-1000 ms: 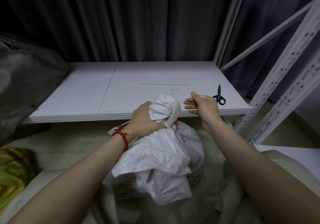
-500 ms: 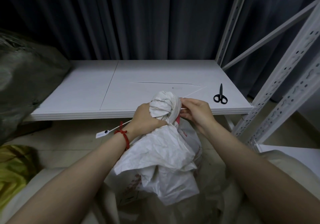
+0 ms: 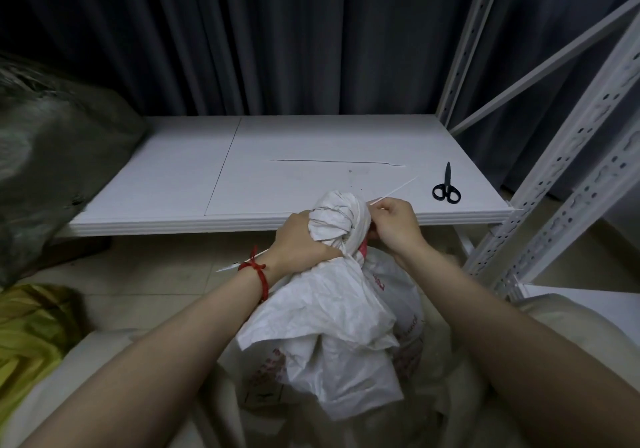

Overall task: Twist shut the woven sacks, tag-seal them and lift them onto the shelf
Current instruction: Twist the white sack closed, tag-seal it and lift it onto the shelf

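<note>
White woven sack [image 3: 329,309] is standing on the floor nearest the person, its body crumpled and printed in red. It is not yet on the shelf. Just above it, the left hand [image 3: 298,240], with a red cord bracelet [image 3: 258,271] at the wrist, is wrapping its curled fingers tightly round the twisted neck [image 3: 337,219], under the bunched top. On the other side of the neck the right hand [image 3: 394,222] is closing thumb and fingers in a pinch on the thin white tag seal [image 3: 398,189]. The seal's free tail is pointing up and right over the shelf edge, while what looks like its flat tag end is poking out past the left wrist. Judging by this, the sealing step is under way: the twist looks done and the strap is going round it, though whether it is locked cannot be told. The next move is probably calling for a firm pull on the tail while the left hand is clamping the twist, then a lift. Beyond, black scissors [image 3: 446,188] are lying on the white shelf board [image 3: 311,143], well apart from a spare tie [image 3: 339,162].
</note>
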